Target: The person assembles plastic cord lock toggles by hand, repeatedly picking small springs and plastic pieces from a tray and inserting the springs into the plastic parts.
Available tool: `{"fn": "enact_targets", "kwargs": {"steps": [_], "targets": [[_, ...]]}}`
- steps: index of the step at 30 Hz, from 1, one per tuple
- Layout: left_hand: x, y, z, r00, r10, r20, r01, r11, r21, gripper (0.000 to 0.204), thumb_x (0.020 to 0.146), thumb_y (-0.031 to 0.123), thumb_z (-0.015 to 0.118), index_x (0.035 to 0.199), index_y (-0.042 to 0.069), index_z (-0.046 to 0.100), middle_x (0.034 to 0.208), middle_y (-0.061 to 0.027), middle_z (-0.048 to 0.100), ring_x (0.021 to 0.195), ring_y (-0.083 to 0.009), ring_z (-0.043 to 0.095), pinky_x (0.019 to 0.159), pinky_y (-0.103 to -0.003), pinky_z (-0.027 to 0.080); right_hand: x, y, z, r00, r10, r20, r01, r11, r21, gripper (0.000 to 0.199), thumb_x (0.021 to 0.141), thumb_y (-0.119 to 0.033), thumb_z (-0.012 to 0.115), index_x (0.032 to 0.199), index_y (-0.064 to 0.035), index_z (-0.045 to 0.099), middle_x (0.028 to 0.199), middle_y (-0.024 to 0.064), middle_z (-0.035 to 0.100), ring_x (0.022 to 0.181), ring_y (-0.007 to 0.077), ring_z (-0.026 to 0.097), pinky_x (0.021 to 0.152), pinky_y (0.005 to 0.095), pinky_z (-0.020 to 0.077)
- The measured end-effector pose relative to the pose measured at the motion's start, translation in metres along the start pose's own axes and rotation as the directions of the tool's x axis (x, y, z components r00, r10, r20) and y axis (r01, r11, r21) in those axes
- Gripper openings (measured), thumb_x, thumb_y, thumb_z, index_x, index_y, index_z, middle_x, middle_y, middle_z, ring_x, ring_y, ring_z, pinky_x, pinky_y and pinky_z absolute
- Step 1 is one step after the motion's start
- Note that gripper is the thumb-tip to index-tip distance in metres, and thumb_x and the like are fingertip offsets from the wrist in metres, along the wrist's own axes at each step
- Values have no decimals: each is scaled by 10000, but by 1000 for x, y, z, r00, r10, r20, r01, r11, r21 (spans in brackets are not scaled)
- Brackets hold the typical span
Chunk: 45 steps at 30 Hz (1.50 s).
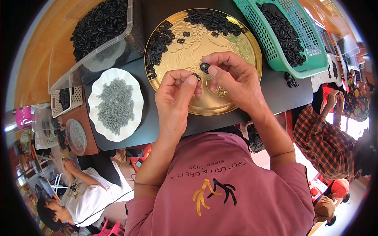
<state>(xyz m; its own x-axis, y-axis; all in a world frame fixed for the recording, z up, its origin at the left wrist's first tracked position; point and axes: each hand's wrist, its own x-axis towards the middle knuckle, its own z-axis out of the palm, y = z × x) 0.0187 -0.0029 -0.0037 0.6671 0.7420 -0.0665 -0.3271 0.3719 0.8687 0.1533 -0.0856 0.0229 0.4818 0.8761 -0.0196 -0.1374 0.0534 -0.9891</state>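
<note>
Over the golden round tray [204,105] both of my hands are raised close together. My right hand [236,80] pinches a small black oval plastic piece with a hole [204,67] between thumb and fingertips. Between the thumb and forefinger of my left hand [175,92] is a smaller black piece [197,77], mostly covered by the fingers. The two pieces appear apart. Along the tray's far and left sides lie many black plastic pieces [214,21], with a few single ones nearer its middle.
A white scalloped dish [94,100] of grey-green pins [118,106] stands left of the tray. Behind it is a clear bin [88,65] heaped with black pieces. A green basket [271,47] holds more at the far right. Other people sit at both sides.
</note>
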Motion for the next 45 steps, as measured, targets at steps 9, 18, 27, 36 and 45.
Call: {"fn": "enact_targets", "kwargs": {"steps": [9,18,27,36,45], "targets": [[2,1,-2,1000,20,-13,-19,1000,11,125,925,82,600,1007,-5,563,842,-39,610,730,-80,561,676,-223,461,-1,4,1,999,33,13,-33,999,-36,198,899,-23,572,1093,-4,609,911,4,602,802,35,543,693,187,449],[4,3,-2,998,47,-30,-45,996,80,118,922,80,602,994,-9,569,824,-36,609,718,-70,555,666,-219,467,-1,5,4,997,-57,-60,53,996,-65,198,887,-17,585,1082,-15,620,916,-1,594,841,51,554,745,200,459],[4,4,0,998,50,-44,-44,990,132,114,923,82,601,987,-8,572,811,-25,604,702,-63,547,664,-212,466,-1,9,4,996,-85,-28,79,984,-158,192,875,-7,591,1064,-17,627,893,6,587,825,55,564,741,202,466],[5,2,-1,998,42,-37,-38,994,101,110,921,79,601,982,-7,569,802,-24,601,702,-62,543,653,-208,454,-2,8,9,997,-35,-72,32,999,-42,205,887,-15,588,1091,-16,606,926,14,612,833,51,563,742,201,465],[5,0,-4,1000,-3,-18,5,993,122,118,919,80,603,986,-11,568,805,-29,606,698,-68,540,657,-206,453,1,18,14,979,-124,-162,125,992,-8,183,897,-33,579,1070,23,603,948,46,619,753,59,565,656,212,481]]}}
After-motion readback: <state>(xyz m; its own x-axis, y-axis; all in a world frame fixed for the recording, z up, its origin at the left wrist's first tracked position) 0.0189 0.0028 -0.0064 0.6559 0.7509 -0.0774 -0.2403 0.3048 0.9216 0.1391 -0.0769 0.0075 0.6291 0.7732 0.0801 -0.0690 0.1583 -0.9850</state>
